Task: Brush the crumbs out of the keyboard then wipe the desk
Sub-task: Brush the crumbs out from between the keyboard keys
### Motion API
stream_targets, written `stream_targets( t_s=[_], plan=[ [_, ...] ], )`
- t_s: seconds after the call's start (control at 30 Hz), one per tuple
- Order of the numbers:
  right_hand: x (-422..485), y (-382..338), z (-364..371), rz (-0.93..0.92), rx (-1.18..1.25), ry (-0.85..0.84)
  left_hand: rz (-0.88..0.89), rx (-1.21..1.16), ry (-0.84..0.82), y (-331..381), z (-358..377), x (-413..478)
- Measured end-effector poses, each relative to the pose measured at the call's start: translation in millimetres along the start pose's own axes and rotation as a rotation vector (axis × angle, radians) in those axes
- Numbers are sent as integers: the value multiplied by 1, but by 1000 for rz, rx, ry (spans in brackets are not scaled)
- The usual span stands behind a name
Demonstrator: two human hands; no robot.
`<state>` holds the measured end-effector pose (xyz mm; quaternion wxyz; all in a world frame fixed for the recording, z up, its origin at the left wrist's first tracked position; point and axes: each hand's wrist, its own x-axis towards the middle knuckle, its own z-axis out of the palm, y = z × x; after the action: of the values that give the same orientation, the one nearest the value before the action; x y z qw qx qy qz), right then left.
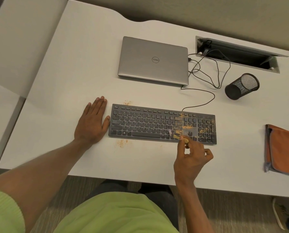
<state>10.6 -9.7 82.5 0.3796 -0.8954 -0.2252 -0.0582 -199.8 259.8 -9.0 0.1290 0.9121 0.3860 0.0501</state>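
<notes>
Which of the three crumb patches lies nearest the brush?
The patch on the right keys of the keyboard, beside the brush in the right hand. The other two lie on the desk.

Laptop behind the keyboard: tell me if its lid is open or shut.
Shut. The laptop lies flat on the desk with its lid down and logo facing up; no screen or keys show.

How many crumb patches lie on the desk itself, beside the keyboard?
2: the far patch behind the keyboard, near its left end; the near patch in front of it. Tiny specks may escape view.
</notes>
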Motion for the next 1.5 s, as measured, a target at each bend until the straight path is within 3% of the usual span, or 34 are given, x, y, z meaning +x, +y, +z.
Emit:
stream_targets(
  t_s=[0.73, 1.03, 1.3, 1.5],
  plan=[
    [-5, -2, -8, -46, 8, 49, 0, 0, -2, -1, 0, 1],
    [-22, 6, -15, -51, -20, -4, 3, -2, 1, 0, 0, 0],
    [-10, 0, -13, -218, -21, -137, 6, -10, 4, 1, 0, 0],
    [-18, 2, -23, -199, -71, -180, 5, -16, 4, 0, 0, 0]
  ],
)
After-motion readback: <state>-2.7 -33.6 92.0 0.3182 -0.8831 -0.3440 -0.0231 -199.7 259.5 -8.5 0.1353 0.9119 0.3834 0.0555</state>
